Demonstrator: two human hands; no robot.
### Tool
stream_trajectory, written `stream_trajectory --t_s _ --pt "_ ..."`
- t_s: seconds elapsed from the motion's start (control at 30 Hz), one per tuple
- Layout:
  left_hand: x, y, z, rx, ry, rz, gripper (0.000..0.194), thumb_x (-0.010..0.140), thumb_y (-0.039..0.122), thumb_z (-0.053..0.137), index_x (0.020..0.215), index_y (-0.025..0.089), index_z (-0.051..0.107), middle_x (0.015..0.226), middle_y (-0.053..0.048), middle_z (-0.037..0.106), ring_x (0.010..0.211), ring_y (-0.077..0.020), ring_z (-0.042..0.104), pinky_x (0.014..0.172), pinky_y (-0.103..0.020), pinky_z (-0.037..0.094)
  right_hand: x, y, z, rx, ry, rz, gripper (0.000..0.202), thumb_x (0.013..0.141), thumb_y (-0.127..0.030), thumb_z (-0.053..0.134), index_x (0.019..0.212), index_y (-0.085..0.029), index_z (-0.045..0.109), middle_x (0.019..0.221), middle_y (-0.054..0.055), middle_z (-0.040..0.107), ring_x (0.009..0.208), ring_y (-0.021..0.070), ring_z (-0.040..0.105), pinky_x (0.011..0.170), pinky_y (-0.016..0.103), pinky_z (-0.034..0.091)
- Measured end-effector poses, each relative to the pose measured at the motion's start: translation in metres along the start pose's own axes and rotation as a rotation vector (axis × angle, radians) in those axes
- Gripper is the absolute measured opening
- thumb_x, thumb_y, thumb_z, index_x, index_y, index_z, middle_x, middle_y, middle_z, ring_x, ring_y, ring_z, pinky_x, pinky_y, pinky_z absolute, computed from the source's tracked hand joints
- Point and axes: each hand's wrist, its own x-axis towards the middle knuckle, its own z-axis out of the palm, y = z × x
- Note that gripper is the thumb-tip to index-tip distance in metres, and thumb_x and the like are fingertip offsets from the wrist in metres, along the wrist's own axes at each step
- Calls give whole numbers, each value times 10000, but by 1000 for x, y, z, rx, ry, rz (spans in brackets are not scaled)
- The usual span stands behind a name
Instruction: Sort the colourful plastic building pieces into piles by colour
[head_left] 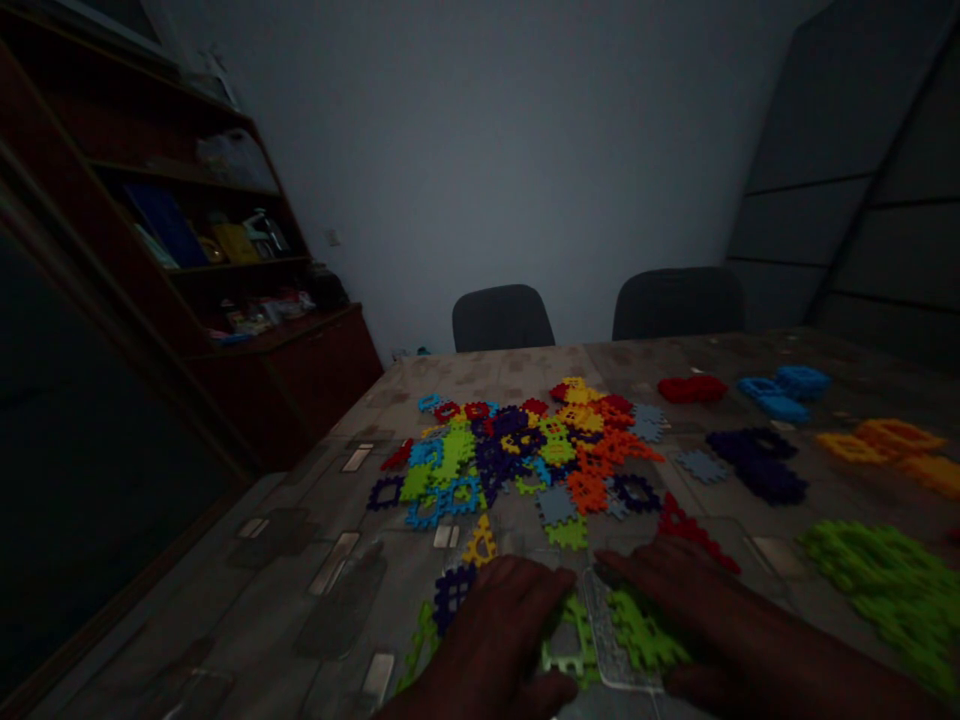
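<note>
Both hands low at near table edge. Left hand (pixel 491 640) curled, fingers on flat green interlocking plastic pieces (pixel 630 630); right hand (pixel 675 585) spread flat over them. Mixed-colour tile heap (pixel 525 450) just beyond; bare patterned tabletop (pixel 300 560) at left.

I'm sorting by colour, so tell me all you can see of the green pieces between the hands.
The green pieces look like flat plastic tiles, lime green, with notched, toothed edges and cut-out holes. They lie flat on the patterned table at the near edge, several clustered together. The left hand and right hand rest on them from either side. Dim light hides finer detail.
</note>
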Motion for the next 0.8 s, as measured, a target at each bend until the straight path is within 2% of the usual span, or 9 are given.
stream_trajectory --t_s 0.17,0.33,0.43,0.57,0.8 --pt "1 -2 4 14 -77 -1 829 831 333 894 1539 240 474 1427 -156 637 1265 -377 587 1094 -550 447 1 -16 -11 -10 -36 40 944 833 -189 778 1651 -412 363 1741 59 322 1594 449 242 1259 717 200" --pt "1 -7 11 41 -33 9 808 814 369 896 1509 271 495 1397 -134 651 1231 -365 598 1083 -546 450 4 -11 -1 9 19 13 965 829 -185 808 1647 -446 366 1740 36 334 1593 435 262 1267 692 217" --pt "1 -4 7 32 -55 -2 770 839 360 867 1512 271 501 1416 -135 645 1248 -368 590 1093 -549 447 4 -8 4 29 45 10 946 854 -232 823 1646 -465 361 1742 30 326 1596 432 254 1267 694 208" --pt "2 -1 0 -1 -96 16 756 870 367 852 1525 232 500 1420 -159 641 1254 -378 588 1088 -547 452 4 -9 -1 33 34 0 957 852 -326 853 1657 -440 349 1746 48 321 1599 441 245 1272 695 183" --pt "-2 -11 12 26 4 53 781 848 373 884 1516 257 498 1387 -123 658 1219 -345 602 1079 -501 447 3 -10 -11 67 122 -19 901 847 -255 814 1638 -427 418 1727 44 378 1589 423 298 1275 670 219"
